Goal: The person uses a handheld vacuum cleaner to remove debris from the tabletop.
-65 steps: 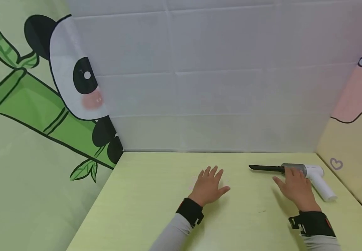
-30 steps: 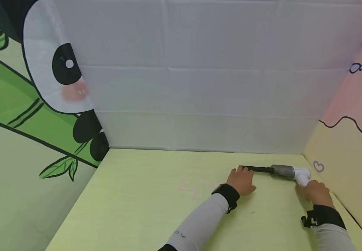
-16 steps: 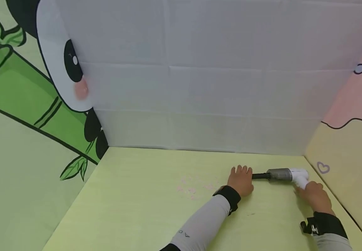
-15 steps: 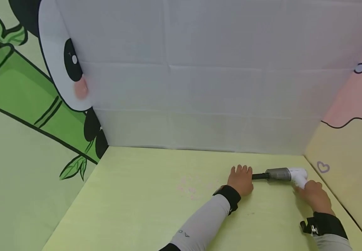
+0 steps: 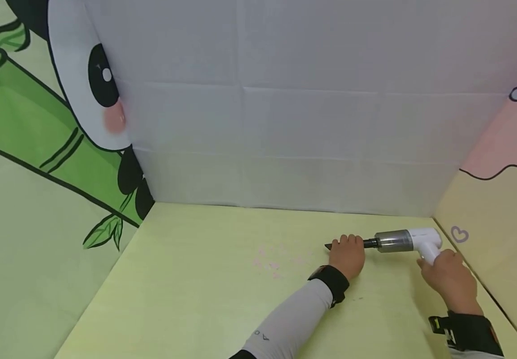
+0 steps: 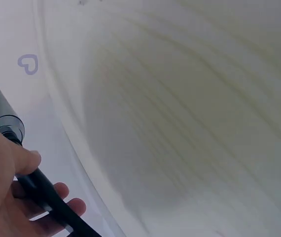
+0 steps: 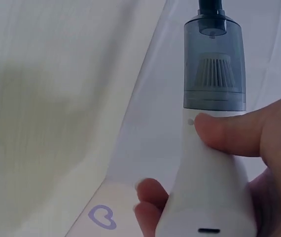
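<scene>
A handheld vacuum cleaner (image 5: 424,238) with a white body, a clear grey dust cup (image 5: 394,241) and a long black crevice nozzle (image 5: 370,243) is at the right of the table. The left hand (image 5: 347,257) holds the nozzle; in the left wrist view the thumb and fingers curl round the black nozzle (image 6: 44,190). By its white handle the right hand (image 5: 452,280) grips the vacuum. The right wrist view shows the thumb on the white body (image 7: 204,173) beside a small round button (image 7: 191,122). A pleated filter (image 7: 215,71) is visible inside the cup.
Small pale pink scraps (image 5: 274,266) lie scattered on the pale yellow table (image 5: 195,279), left of the nozzle tip. A grey-white sheet (image 5: 307,124) stands along the back edge. Cartoon-printed side panels flank the table, the right one (image 5: 487,209) close to the right hand.
The left hand has moved right from over the scraps and taken hold of the nozzle. The right hand has shifted from the dust cup to the handle. The vacuum now appears raised off the table.
</scene>
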